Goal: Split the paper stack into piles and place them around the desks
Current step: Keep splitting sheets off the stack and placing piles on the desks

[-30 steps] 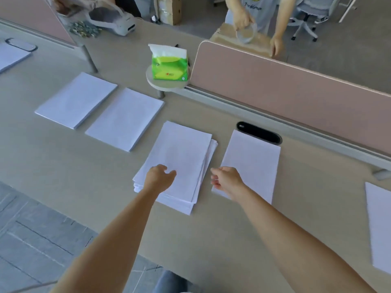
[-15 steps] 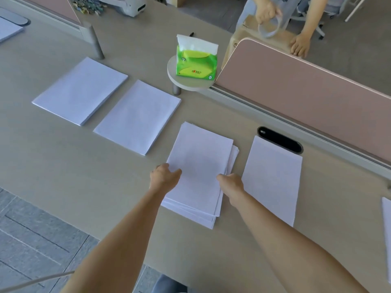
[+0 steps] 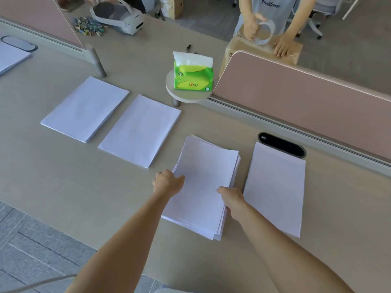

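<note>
Four paper piles in a row along the table (image 3: 53,176), hands at the third.

From the left: a first pile (image 3: 84,108), a second pile (image 3: 139,131) just beside it, then a thicker, uneven stack (image 3: 203,182), and to its right a thin pile (image 3: 275,189) whose far edge lies just before a cable slot (image 3: 282,144). The left hand (image 3: 168,182) rests on the stack's left edge, the right hand (image 3: 231,196) on its right edge, between stack and thin pile. Behind the second pile and the stack, a tissue pack (image 3: 193,76) stands on a small round shelf (image 3: 186,96) at the end of a partition (image 3: 306,98), which runs off to the right. Farther back left lie a headset (image 3: 118,15) and scattered small clips (image 3: 90,26). A further pile (image 3: 10,58) lies at the far left edge.
</note>
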Demonstrator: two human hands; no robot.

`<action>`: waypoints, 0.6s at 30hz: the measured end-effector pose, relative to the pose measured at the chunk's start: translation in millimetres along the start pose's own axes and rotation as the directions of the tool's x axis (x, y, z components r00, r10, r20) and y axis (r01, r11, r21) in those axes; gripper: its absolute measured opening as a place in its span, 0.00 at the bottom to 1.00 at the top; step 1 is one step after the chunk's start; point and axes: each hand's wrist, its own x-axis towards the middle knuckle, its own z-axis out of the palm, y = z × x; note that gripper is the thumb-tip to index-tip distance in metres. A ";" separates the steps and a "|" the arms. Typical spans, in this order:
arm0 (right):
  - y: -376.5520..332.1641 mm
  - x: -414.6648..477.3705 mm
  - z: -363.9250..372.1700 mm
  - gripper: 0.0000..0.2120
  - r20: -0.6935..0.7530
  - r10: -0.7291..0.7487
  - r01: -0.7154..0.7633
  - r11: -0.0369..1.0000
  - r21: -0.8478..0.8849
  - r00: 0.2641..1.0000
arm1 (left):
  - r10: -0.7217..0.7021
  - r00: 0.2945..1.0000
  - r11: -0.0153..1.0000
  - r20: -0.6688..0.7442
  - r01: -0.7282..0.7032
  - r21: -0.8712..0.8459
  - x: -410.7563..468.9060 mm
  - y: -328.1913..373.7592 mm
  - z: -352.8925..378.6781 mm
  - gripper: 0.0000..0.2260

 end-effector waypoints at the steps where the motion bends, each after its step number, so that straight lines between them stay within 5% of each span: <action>1: -0.3 -0.9 -0.3 0.23 0.008 0.001 -0.001 1.000 0.002 1.000 | 0.011 1.000 1.000 -0.002 -0.011 -0.022 -1.9 3.3 0.4 0.21; 9: 3.0 1.9 -10.0 0.18 -0.022 -0.014 0.015 0.999 0.036 1.000 | -0.067 0.993 0.983 0.094 0.082 -0.162 5.4 16.4 12.6 0.21; 12: 4.4 2.9 -14.9 0.18 0.012 -0.007 0.006 0.998 0.065 1.000 | 0.003 0.992 0.998 0.130 0.006 -0.065 0.2 23.8 21.5 0.12; 16: 20.0 33.4 -21.8 0.34 0.065 0.006 -0.014 0.993 0.116 0.998 | 0.135 0.988 0.986 0.072 -0.141 0.088 -11.3 30.3 30.2 0.12; 18: 18.2 28.4 -26.8 0.29 0.069 0.007 -0.016 0.991 0.129 0.998 | 0.214 0.975 0.969 0.060 -0.220 0.109 -17.3 30.6 29.5 0.10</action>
